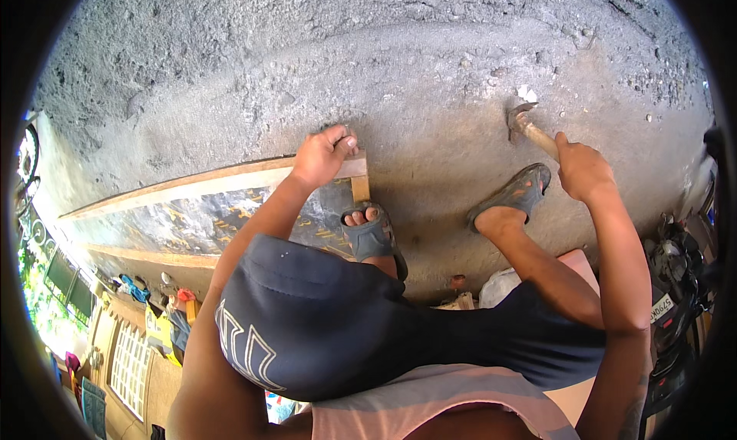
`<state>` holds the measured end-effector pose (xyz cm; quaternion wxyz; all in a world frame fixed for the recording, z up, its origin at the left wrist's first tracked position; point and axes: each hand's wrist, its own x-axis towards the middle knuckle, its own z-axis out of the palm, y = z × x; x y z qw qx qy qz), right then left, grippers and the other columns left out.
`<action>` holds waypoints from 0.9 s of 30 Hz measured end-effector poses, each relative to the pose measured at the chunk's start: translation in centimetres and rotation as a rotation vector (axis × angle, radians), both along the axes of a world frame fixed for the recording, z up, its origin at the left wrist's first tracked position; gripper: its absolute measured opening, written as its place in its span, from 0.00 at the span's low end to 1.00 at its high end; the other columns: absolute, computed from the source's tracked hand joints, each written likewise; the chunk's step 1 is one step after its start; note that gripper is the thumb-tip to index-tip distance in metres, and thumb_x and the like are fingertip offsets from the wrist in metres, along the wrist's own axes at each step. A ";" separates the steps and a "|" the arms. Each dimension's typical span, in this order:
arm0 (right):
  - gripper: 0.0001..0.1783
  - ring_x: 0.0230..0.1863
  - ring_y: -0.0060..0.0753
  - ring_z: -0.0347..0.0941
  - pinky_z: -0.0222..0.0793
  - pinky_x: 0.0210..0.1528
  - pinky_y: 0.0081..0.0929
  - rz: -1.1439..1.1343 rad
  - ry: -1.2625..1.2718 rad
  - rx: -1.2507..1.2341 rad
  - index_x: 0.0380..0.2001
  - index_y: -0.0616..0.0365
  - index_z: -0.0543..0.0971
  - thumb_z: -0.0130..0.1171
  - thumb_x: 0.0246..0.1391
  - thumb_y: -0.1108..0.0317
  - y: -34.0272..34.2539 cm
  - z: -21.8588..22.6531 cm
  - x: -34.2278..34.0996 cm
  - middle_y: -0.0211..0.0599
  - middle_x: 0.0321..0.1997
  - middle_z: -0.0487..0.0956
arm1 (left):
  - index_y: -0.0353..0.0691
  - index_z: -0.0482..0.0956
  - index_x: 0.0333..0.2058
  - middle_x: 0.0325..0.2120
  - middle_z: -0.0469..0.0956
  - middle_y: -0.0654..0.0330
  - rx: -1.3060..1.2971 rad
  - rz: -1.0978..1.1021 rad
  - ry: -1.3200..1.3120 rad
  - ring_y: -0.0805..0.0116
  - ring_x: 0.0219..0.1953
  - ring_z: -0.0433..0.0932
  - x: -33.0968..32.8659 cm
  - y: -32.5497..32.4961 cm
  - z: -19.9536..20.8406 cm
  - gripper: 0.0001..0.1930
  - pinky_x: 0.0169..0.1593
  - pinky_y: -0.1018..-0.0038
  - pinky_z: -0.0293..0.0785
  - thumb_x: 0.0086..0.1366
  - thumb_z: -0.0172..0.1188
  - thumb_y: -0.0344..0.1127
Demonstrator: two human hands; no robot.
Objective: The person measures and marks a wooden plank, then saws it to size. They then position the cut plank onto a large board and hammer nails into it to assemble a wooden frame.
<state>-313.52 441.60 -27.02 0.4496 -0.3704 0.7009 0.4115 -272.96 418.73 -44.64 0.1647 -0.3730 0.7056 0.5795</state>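
Observation:
My right hand [586,169] is closed round the wooden handle of a hammer [540,139]. The hammer's metal head is above the ground, past my right sandal. Over the near-right corner of a long wooden frame [230,180], my left hand [325,157] is closed in a pinch. What its fingers hold, if anything, is too small to make out. A dark, paint-smeared panel [219,219] fills the space between the frame's pale rails. My left foot in a grey sandal [371,234] rests on the frame's end, beside a short wooden crosspiece [360,189].
Rough grey ground [368,56] spreads ahead. My right sandal [514,194] stands on it. A motorcycle [675,309] is parked at the right edge. A white bag [499,288] lies behind my legs. At the left are a house wall with a white window grille [129,368] and coloured items.

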 end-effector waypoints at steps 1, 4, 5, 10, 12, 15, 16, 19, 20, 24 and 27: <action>0.24 0.53 0.59 0.85 0.82 0.55 0.52 -0.004 0.007 -0.007 0.58 0.62 0.71 0.62 0.60 0.78 0.1 0.0 0.0 0.56 0.48 0.87 | 0.45 0.86 0.40 0.32 0.89 0.60 -0.004 -0.006 -0.018 0.58 0.37 0.89 -0.1 -0.2 -0.1 0.10 0.44 0.64 0.81 0.76 0.63 0.43; 0.22 0.52 0.60 0.85 0.82 0.55 0.53 -0.014 0.025 -0.027 0.58 0.63 0.71 0.61 0.61 0.77 0.8 0.2 0.2 0.57 0.47 0.87 | 0.46 0.86 0.40 0.32 0.89 0.61 0.004 0.004 -0.018 0.58 0.37 0.88 0.0 -0.2 0.1 0.10 0.44 0.63 0.81 0.76 0.64 0.43; 0.22 0.52 0.60 0.85 0.82 0.55 0.53 -0.015 0.031 -0.035 0.58 0.63 0.71 0.61 0.62 0.76 1.0 0.2 0.3 0.57 0.47 0.87 | 0.46 0.86 0.41 0.33 0.90 0.61 0.009 0.015 -0.008 0.57 0.37 0.88 0.1 -0.2 0.2 0.09 0.44 0.63 0.81 0.76 0.64 0.44; 0.23 0.53 0.65 0.84 0.80 0.55 0.56 -0.101 0.009 -0.069 0.56 0.63 0.69 0.65 0.62 0.70 2.2 -0.3 0.5 0.62 0.47 0.86 | 0.46 0.86 0.41 0.34 0.90 0.62 -0.022 0.007 0.012 0.57 0.38 0.88 0.5 0.0 0.2 0.10 0.44 0.62 0.81 0.76 0.63 0.44; 0.24 0.53 0.67 0.83 0.79 0.56 0.57 -0.155 0.013 -0.081 0.56 0.63 0.69 0.66 0.62 0.68 2.6 -0.4 0.3 0.63 0.47 0.86 | 0.46 0.86 0.41 0.34 0.90 0.62 -0.018 0.015 0.012 0.57 0.38 0.88 0.4 0.1 0.3 0.10 0.45 0.62 0.81 0.76 0.63 0.44; 0.25 0.53 0.68 0.83 0.79 0.57 0.58 -0.198 0.027 -0.085 0.56 0.63 0.68 0.67 0.62 0.66 2.7 -0.4 0.5 0.65 0.48 0.85 | 0.47 0.86 0.41 0.35 0.90 0.62 0.016 0.024 -0.003 0.57 0.40 0.88 -0.1 -0.1 1.1 0.10 0.45 0.62 0.81 0.77 0.62 0.44; 0.26 0.53 0.68 0.83 0.79 0.57 0.58 -0.194 0.029 -0.085 0.56 0.62 0.68 0.67 0.62 0.66 2.7 -0.4 0.6 0.64 0.48 0.85 | 0.47 0.86 0.41 0.35 0.90 0.62 0.021 0.025 -0.006 0.57 0.40 0.88 -0.2 -0.2 1.2 0.10 0.46 0.62 0.81 0.77 0.62 0.44; 0.26 0.51 0.71 0.82 0.78 0.54 0.60 -0.171 0.032 -0.111 0.55 0.62 0.67 0.69 0.61 0.65 3.0 -0.6 0.7 0.66 0.45 0.85 | 0.47 0.86 0.42 0.36 0.90 0.61 0.021 0.014 -0.035 0.56 0.40 0.88 -0.5 -0.3 1.7 0.11 0.46 0.61 0.81 0.77 0.61 0.45; 0.27 0.50 0.72 0.81 0.77 0.53 0.61 -0.161 0.031 -0.122 0.55 0.62 0.67 0.69 0.61 0.65 2.9 -0.7 0.7 0.67 0.44 0.85 | 0.47 0.86 0.42 0.36 0.90 0.61 0.020 0.008 -0.050 0.56 0.41 0.88 -0.4 -0.3 1.8 0.11 0.47 0.60 0.81 0.77 0.61 0.45; 0.25 0.54 0.66 0.83 0.79 0.57 0.57 -0.125 0.039 -0.035 0.57 0.62 0.68 0.67 0.63 0.65 1.2 -0.3 1.1 0.62 0.48 0.85 | 0.47 0.86 0.43 0.36 0.90 0.60 0.018 0.013 -0.021 0.53 0.41 0.87 0.0 -0.2 1.2 0.11 0.47 0.59 0.80 0.77 0.61 0.45; 0.26 0.53 0.66 0.83 0.79 0.56 0.57 -0.115 0.040 -0.032 0.57 0.62 0.68 0.68 0.63 0.65 1.2 -0.3 0.7 0.62 0.48 0.85 | 0.48 0.86 0.44 0.37 0.90 0.60 0.036 0.004 -0.023 0.52 0.41 0.87 -0.2 -0.4 1.1 0.10 0.48 0.59 0.81 0.77 0.62 0.46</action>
